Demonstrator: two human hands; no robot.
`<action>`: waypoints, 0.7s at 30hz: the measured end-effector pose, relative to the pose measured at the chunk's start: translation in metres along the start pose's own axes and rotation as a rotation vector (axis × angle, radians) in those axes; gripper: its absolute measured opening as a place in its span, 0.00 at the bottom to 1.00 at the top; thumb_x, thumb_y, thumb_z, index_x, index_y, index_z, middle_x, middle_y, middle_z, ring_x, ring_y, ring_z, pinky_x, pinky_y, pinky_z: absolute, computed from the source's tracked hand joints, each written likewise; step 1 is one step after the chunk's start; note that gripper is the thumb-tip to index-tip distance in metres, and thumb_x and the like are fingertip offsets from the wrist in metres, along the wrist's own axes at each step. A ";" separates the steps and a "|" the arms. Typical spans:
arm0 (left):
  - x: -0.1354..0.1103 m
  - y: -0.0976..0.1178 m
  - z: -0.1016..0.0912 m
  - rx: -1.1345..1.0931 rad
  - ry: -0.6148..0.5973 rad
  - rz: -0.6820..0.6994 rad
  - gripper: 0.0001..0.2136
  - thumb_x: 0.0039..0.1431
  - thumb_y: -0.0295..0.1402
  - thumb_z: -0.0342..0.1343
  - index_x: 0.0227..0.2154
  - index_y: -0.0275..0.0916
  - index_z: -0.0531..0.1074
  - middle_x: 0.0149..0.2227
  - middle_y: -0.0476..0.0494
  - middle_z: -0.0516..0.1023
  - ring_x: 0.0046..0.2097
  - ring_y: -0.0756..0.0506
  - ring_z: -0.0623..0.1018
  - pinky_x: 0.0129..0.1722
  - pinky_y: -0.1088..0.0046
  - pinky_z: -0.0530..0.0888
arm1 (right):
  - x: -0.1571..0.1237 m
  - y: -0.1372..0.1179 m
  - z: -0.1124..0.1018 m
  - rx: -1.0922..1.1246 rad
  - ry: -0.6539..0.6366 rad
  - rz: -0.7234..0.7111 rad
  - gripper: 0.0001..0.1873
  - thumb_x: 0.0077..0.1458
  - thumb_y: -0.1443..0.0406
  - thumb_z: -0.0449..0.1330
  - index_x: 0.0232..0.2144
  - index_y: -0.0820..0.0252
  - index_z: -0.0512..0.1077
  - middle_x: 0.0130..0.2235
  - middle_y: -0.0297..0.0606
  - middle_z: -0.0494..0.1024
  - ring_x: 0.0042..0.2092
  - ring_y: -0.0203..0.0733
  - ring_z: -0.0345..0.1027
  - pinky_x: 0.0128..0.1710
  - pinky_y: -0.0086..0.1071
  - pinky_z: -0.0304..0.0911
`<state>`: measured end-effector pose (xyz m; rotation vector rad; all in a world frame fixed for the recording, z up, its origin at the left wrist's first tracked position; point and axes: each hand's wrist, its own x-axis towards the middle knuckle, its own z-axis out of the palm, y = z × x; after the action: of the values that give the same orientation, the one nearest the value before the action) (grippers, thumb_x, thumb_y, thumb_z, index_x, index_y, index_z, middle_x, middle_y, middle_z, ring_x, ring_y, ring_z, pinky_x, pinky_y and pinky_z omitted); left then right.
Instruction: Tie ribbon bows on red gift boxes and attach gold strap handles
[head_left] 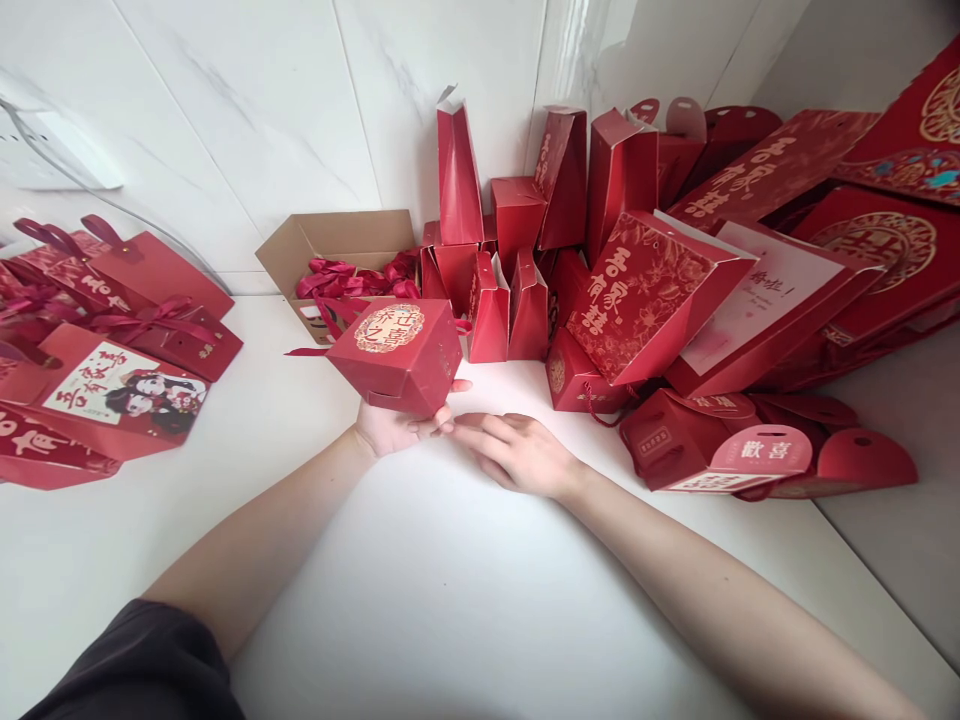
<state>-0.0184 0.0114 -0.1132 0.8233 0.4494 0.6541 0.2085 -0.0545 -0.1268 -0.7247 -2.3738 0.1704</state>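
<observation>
Holds a glossy red, many-sided card box with a round gold emblem (397, 365) in the left hand (394, 428), above the white tabletop (420, 600), palm up beneath, with fingers curled at the lower right corner. Rests the right hand (517, 450) just beside the left fingertips, touching or nearly so, fingers loosely bent, with nothing visible in grasp; cannot tell of anything pinched at the tips.

Looks folded and closed on the visible faces, so shaping seems done. Probably leaves ribbon work, judging by a narrow dark-red ribbon strip (304, 352) trailing behind and crumpled dark-red ribbons (341, 278) in the open brown cardboard carton (375, 228). Seems further along in the red card boxes with ribbon bows and handles (187, 335) at left.

Cannot make out the held box's back or underside, any contents, or the strip's attachment. Shows only part of the mixed pile of red card boxes (645, 300) at right, cut off by the edge of view.
</observation>
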 end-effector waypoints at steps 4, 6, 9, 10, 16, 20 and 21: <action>0.009 -0.012 0.008 0.122 0.230 0.264 0.40 0.54 0.65 0.35 0.48 0.35 0.72 0.37 0.35 0.79 0.29 0.45 0.72 0.32 0.66 0.69 | 0.012 -0.029 -0.015 0.850 0.344 0.419 0.07 0.60 0.63 0.58 0.31 0.59 0.65 0.30 0.33 0.70 0.30 0.34 0.65 0.31 0.30 0.64; 0.013 -0.020 0.010 0.227 0.349 0.361 0.38 0.54 0.66 0.37 0.46 0.37 0.72 0.38 0.38 0.79 0.34 0.43 0.75 0.34 0.66 0.71 | 0.017 -0.043 -0.025 1.262 0.347 0.428 0.10 0.58 0.65 0.59 0.27 0.59 0.62 0.24 0.28 0.67 0.26 0.32 0.61 0.29 0.29 0.59; 0.015 -0.028 0.009 0.436 0.447 0.438 0.33 0.51 0.63 0.50 0.44 0.37 0.73 0.41 0.39 0.79 0.43 0.39 0.76 0.41 0.64 0.72 | 0.020 -0.059 -0.042 1.697 0.322 0.414 0.11 0.57 0.68 0.56 0.24 0.59 0.59 0.23 0.26 0.63 0.23 0.29 0.55 0.26 0.27 0.52; 0.015 -0.030 0.009 0.522 0.455 0.456 0.31 0.51 0.60 0.54 0.44 0.37 0.73 0.42 0.39 0.79 0.45 0.38 0.76 0.43 0.63 0.72 | 0.020 -0.064 -0.048 1.794 0.302 0.404 0.12 0.56 0.68 0.55 0.23 0.59 0.58 0.23 0.26 0.61 0.22 0.28 0.53 0.25 0.26 0.51; 0.011 -0.028 0.018 0.912 0.316 0.419 0.25 0.55 0.41 0.61 0.54 0.39 0.66 0.52 0.37 0.74 0.52 0.34 0.73 0.49 0.57 0.69 | 0.023 -0.081 -0.076 2.040 0.231 0.149 0.11 0.46 0.66 0.55 0.21 0.58 0.53 0.21 0.25 0.54 0.20 0.28 0.46 0.21 0.26 0.46; 0.011 -0.028 0.026 0.910 0.256 0.383 0.28 0.51 0.31 0.63 0.56 0.44 0.64 0.54 0.43 0.73 0.54 0.35 0.71 0.51 0.58 0.67 | 0.024 -0.085 -0.083 2.086 0.201 0.039 0.10 0.45 0.66 0.54 0.21 0.58 0.54 0.20 0.25 0.54 0.19 0.28 0.46 0.20 0.26 0.47; 0.011 -0.028 0.027 0.866 0.255 0.372 0.27 0.49 0.29 0.63 0.54 0.44 0.66 0.53 0.44 0.73 0.54 0.35 0.70 0.51 0.59 0.67 | 0.024 -0.086 -0.084 2.090 0.197 0.031 0.09 0.45 0.65 0.54 0.21 0.58 0.54 0.20 0.25 0.54 0.19 0.29 0.46 0.20 0.26 0.48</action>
<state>0.0153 -0.0092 -0.1199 1.6790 0.8467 0.9263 0.2060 -0.1188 -0.0225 0.3015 -0.8922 1.9458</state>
